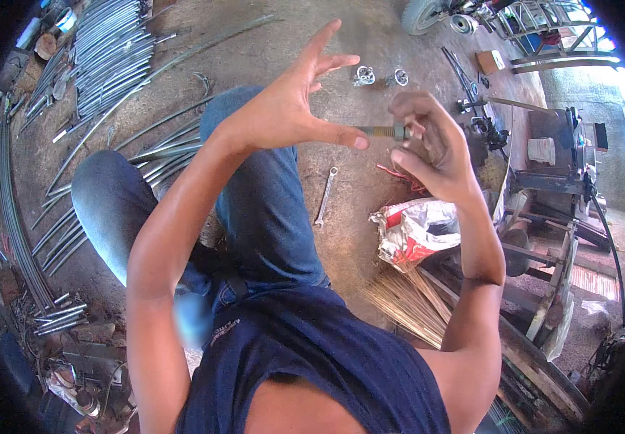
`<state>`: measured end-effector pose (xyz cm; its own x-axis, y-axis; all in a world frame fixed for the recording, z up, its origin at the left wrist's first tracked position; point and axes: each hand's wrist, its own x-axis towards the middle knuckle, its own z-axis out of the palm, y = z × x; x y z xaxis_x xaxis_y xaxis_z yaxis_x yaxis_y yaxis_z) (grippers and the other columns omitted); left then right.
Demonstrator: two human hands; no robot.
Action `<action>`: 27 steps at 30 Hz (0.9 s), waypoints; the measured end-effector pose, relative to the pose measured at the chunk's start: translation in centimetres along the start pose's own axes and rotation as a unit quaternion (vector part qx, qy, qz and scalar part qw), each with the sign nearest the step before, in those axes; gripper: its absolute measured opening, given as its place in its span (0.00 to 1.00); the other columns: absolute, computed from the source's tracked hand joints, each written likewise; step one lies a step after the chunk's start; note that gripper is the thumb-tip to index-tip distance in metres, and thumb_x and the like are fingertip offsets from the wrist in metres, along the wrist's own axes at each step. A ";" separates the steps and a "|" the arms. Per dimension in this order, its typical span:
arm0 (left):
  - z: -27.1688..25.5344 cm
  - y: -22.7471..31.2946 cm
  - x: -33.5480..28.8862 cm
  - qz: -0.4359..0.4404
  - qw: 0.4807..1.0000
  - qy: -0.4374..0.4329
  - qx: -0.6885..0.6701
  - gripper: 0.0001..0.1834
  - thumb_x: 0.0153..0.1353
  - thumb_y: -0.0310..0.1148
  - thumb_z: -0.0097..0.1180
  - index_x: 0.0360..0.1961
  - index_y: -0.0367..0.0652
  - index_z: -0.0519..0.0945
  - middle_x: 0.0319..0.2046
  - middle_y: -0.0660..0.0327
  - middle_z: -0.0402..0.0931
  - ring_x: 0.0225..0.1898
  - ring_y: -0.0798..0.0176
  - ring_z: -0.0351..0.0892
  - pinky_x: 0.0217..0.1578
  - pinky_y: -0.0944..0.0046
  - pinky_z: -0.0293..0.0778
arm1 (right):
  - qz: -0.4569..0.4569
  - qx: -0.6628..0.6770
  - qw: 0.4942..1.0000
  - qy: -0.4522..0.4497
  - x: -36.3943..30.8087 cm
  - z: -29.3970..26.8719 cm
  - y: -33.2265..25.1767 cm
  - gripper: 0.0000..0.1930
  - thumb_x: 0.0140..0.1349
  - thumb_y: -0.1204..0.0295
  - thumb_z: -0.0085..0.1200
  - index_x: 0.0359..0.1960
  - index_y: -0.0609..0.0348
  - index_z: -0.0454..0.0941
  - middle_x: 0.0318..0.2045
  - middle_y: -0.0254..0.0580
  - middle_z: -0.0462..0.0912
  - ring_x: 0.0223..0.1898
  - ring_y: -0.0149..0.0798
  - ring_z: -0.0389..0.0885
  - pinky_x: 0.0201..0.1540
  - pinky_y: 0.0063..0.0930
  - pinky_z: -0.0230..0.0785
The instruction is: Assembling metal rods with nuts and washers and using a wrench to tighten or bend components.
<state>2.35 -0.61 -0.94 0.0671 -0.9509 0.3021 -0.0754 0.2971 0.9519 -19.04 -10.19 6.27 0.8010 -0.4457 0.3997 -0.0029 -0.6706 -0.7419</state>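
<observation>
Between the two raised hands, a short threaded bolt (pixel 379 132) lies level, well above the dirt floor (pixel 356 217). Left hand (pixel 291 108) is spread wide, fingers fanned upward and apart, with only the thumb tip touching the bolt's near end; it grips nothing. Right hand (pixel 432 148) is curled, its fingertips pinched around the bolt's far end, where a nut (pixel 398 132) sits. Both forearms rise from the lower edge, elbows bent. Below the hands one spanner (pixel 325 196) lies on the floor, and just under the right hand sits one crumpled red-and-white bag (pixel 417 228). Beyond the fingers, two small metal fittings (pixel 380 76) rest side by side. Far off to the left of the left hand lie many curved steel rods (pixel 110 58), too many to count.
</observation>
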 end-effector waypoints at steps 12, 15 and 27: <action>0.1 0.1 0.0 0.000 1.000 0.004 0.010 0.73 0.35 0.36 0.81 0.75 0.56 0.37 0.68 0.52 0.61 0.72 0.45 0.52 0.68 0.34 0.51 | -0.069 -0.181 0.978 -0.077 0.1 -0.7 -0.5 0.11 0.59 0.73 0.63 0.42 0.63 0.80 0.28 0.35 0.80 0.31 0.31 0.77 0.35 0.24 0.69; 0.1 0.0 0.0 0.002 1.000 0.002 0.021 0.74 0.34 0.37 0.81 0.75 0.56 0.37 0.68 0.52 0.62 0.72 0.46 0.53 0.68 0.34 0.51 | 0.114 0.075 0.990 0.040 0.0 -0.5 -1.0 0.11 0.59 0.76 0.62 0.43 0.62 0.79 0.30 0.40 0.80 0.31 0.32 0.78 0.36 0.24 0.70; 0.8 0.3 0.0 0.026 0.983 -0.008 0.183 0.59 0.40 0.43 0.78 0.72 0.47 0.56 0.65 0.48 0.66 0.68 0.49 0.62 0.68 0.54 0.57 | 0.114 0.025 0.993 0.035 -0.3 -0.5 -1.0 0.11 0.59 0.75 0.63 0.42 0.63 0.79 0.30 0.40 0.81 0.30 0.31 0.78 0.33 0.24 0.69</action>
<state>1.58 -0.60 -0.70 0.0391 -0.9372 0.3465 -0.4317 0.2969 0.8518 -19.62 -9.71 7.16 0.7395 -0.6239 0.2528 -0.1493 -0.5182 -0.8421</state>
